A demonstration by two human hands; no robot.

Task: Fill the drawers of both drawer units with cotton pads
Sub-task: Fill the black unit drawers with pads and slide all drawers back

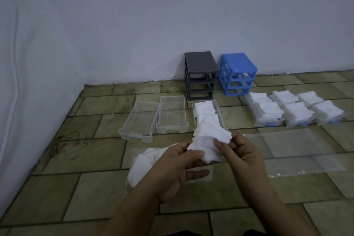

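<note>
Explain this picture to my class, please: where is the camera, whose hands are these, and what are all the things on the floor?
There is no machine here. A person wears one camera on the head, looking forward and down, so the hands you see are their own.

The left hand and right hand together hold a stack of white cotton pads.

On the tiled floor, by the wall, stand a grey drawer frame and a blue drawer frame, both with their drawers out. In front lie two empty clear drawers, then a partly filled drawer. To the right sit three drawers heaped with pads. Clear plastic bags lie near the hands.
</note>
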